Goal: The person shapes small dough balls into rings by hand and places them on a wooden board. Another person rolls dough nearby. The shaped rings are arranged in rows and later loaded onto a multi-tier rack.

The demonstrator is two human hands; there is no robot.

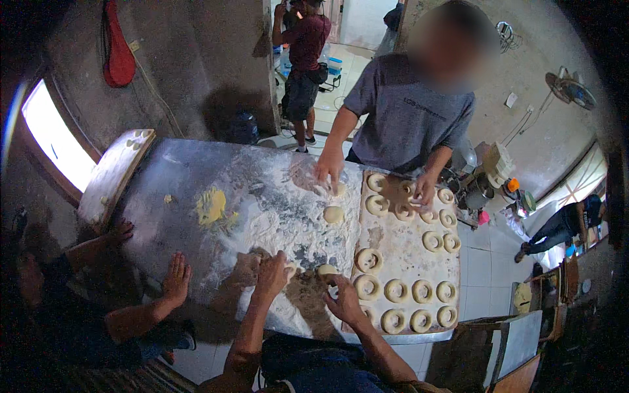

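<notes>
My left hand [272,275] is closed at a small pale piece of dough [291,270] on the floured metal table [164,196]. The hand hides part of that piece. To its right, my right hand [344,301] has its thumb and fingers curved apart, the fingertips close to a dough ball [326,270]. Whether they touch it I cannot tell. Another dough ball [333,214] sits farther back in the flour [268,226]. Right of my hands, a floured board [400,262] carries several dough rings [367,287] in loose rows.
Across the table a person in a grey shirt [409,118] reaches toward a dough ball and the rings. At the left, another person's hand [175,280] rests on the table edge. Yellow dough or fat [211,205] lies left of the flour. A board [114,173] stands at the far left.
</notes>
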